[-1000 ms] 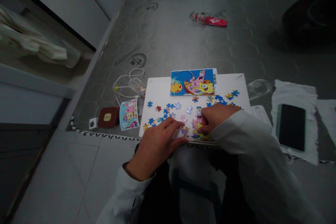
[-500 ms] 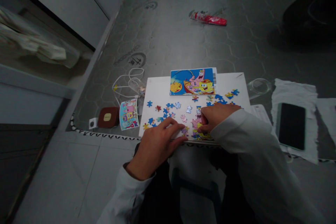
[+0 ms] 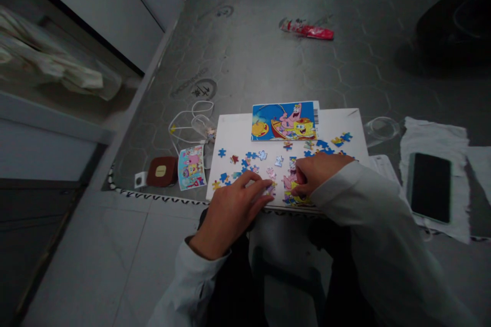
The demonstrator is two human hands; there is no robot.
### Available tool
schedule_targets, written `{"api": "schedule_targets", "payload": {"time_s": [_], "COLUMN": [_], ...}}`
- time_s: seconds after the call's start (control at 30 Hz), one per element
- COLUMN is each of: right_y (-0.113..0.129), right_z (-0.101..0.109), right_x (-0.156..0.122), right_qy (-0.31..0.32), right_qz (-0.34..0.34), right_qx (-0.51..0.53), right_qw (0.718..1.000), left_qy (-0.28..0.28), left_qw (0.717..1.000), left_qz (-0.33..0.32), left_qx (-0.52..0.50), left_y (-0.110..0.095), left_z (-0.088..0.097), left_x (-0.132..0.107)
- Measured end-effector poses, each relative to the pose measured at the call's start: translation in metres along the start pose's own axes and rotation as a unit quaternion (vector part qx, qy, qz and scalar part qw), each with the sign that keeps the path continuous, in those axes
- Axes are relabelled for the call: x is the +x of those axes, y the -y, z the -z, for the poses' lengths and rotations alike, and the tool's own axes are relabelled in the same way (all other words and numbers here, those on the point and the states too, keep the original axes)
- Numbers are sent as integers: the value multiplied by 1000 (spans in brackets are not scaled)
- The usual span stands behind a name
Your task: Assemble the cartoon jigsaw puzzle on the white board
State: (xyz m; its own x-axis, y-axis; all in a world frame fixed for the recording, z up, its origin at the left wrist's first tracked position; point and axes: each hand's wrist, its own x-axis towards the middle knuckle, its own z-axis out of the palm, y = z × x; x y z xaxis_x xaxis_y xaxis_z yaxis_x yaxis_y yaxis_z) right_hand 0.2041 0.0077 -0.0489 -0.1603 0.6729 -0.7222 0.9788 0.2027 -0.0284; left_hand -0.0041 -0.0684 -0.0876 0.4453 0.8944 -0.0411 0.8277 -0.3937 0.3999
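My right hand is bent over a partly joined jigsaw puzzle, pink, yellow and blue, near the front edge of a white board. Its fingers are curled together with the tips down on a jigsaw piece there, which they largely hide. To the left lies my left hand, thumb and forefinger apart. Those two fingertips are at a loose purple jigsaw piece, partly covering it. Loose blue jigsaw pieces and a pink piece lie between and beyond my hands.
A picture card lies at the board's far side. Left are a smaller card, a brown case and a white cable. Right are a clear tape-like ring and a phone on tissue. A red wrapper lies farther off.
The view has shifted slightly, so everything sits a little farther right. The left fingertips now cover more of the purple piece. The right hand stays at the joined puzzle.
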Motion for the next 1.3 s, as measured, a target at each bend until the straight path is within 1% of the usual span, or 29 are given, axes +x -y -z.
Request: {"api": "schedule_targets", "payload": {"time_s": [0.13, 0.3, 0.53, 0.67, 0.77, 0.87, 0.93, 1.0, 1.07, 1.17, 1.3], "right_y": [-1, 0, 0, 1, 2, 1, 1, 0, 0, 0, 2], "right_z": [0, 0, 2, 2, 2, 1, 0, 0, 1, 2, 2], "right_x": [0, 2, 2, -1, -2, -1, 0, 0, -1, -1, -1], "right_qy": [4, 5, 10, -7, -8, -11, -14, -16, -16, -9, -10], "right_qz": [13, 18, 20, 18, 11, 10, 12, 13, 15, 17, 14], "right_qx": [1, -3, -4, -7, -8, -6, -5, -5, -4, -4, -8], "right_qw": [1000, 1000, 1000, 1000, 1000, 1000, 1000, 1000, 1000, 1000, 1000], "left_qy": [7, -6, -10, -42, -72, -89, -79, -52, -30, -29, -36], "left_qw": [1000, 1000, 1000, 998, 995, 994, 997, 998, 998, 998, 998], "left_qz": [-12, -20, -12, 35, 62, 54, 15, -30, -53, -45, -16], "left_qx": [-15, -17, -8, 21, 27, 17, -1, -13, -20, -38, -57], "left_y": [-3, -5, -8, -15, -18, -15, -8, -2, 3, 4, -2], "left_z": [0, -6, -9, -11, -16, -17, -16, -15, -14, -16, -19], "left_x": [1, 3, 5, 4, 3, 2, 1, 0, -1, 0, 3]}}
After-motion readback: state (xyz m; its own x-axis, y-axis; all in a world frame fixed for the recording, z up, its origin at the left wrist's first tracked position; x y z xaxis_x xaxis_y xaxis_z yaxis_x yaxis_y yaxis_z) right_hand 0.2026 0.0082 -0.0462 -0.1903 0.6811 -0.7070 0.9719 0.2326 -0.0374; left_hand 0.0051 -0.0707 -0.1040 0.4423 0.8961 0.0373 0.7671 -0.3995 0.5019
